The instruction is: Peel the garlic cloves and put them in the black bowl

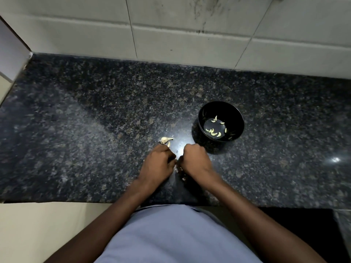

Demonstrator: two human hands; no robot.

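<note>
Dark granite tabletop, and your left hand and right hand curl together, fingers seemingly pinching a hidden clove. Strip the skin fully before dropping it into the black bowl nearby; the garlic bulb waits just beyond.

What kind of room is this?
Most likely a home kitchen: a dark speckled stone counter against a tiled wall, with a black bowl of peeled garlic cloves on it.
</note>
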